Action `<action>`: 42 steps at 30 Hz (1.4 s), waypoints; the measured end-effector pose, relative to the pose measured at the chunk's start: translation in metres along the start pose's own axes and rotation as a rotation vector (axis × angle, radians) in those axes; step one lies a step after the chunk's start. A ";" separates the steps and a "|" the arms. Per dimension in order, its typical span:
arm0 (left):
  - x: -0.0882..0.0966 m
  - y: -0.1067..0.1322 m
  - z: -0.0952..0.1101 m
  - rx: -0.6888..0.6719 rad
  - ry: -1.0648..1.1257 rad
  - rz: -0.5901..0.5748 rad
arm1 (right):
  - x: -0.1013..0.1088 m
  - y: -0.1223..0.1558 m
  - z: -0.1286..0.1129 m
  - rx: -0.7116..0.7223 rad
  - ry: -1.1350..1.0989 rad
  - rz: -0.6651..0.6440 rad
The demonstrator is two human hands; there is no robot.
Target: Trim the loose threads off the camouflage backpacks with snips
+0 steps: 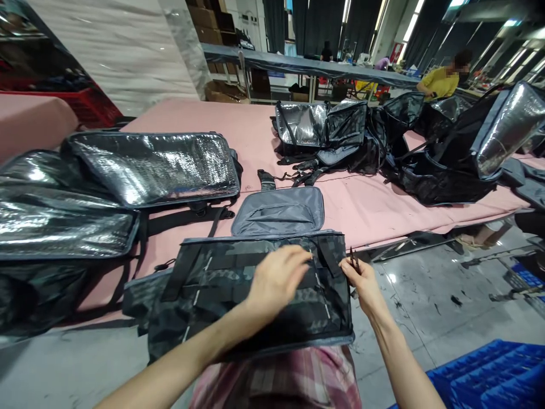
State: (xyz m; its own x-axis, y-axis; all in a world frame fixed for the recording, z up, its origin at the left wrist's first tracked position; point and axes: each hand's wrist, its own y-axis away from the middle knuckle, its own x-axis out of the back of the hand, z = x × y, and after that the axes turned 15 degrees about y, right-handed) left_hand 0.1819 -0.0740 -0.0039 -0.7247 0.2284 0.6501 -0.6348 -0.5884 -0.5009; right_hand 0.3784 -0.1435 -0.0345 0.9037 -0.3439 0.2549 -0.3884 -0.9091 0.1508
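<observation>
A dark camouflage bag point(221, 295) with black webbing straps lies in front of me, half on the pink table point(366, 207), its grey lid point(279, 211) flipped up behind it. My left hand point(276, 279) rests on the bag's front with the fingers bent against a webbing strap. My right hand point(361, 281) is at the bag's right edge, pinched round a small pair of dark snips point(353, 260) that point upward.
Open bags with silver foil lining point(153, 167) lie at the left. More foil-lined black bags point(430, 147) are piled at the back right. A blue plastic crate point(494, 375) stands on the floor at lower right. A person in yellow point(440, 79) works at a far table.
</observation>
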 end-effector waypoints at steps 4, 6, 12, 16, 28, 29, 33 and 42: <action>0.012 0.000 -0.017 0.095 0.037 -0.117 | -0.002 -0.001 -0.006 0.007 0.021 0.001; 0.003 -0.001 -0.017 0.005 0.055 -0.173 | -0.003 0.000 -0.009 0.019 0.028 -0.007; -0.021 -0.008 -0.015 -0.205 0.045 -0.281 | -0.003 0.000 -0.008 0.090 0.121 -0.026; -0.020 -0.007 -0.019 -0.079 0.082 -0.250 | 0.005 0.003 -0.010 0.180 0.326 0.075; -0.015 0.000 -0.015 0.062 0.231 -0.169 | -0.010 0.040 -0.038 0.779 1.342 0.305; -0.016 0.001 -0.015 0.060 0.233 -0.165 | -0.013 0.037 -0.038 0.788 1.369 0.305; -0.017 0.002 -0.016 0.058 0.223 -0.171 | -0.017 0.032 -0.037 0.805 1.402 0.275; -0.006 -0.002 -0.006 0.014 0.370 -0.407 | 0.009 0.034 -0.028 0.530 0.862 0.226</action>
State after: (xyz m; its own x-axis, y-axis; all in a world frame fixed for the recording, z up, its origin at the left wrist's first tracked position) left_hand 0.1860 -0.0691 -0.0105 -0.4691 0.6957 0.5440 -0.8816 -0.4056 -0.2415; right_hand 0.3684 -0.1707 -0.0008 0.3034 -0.4237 0.8535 -0.2152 -0.9031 -0.3718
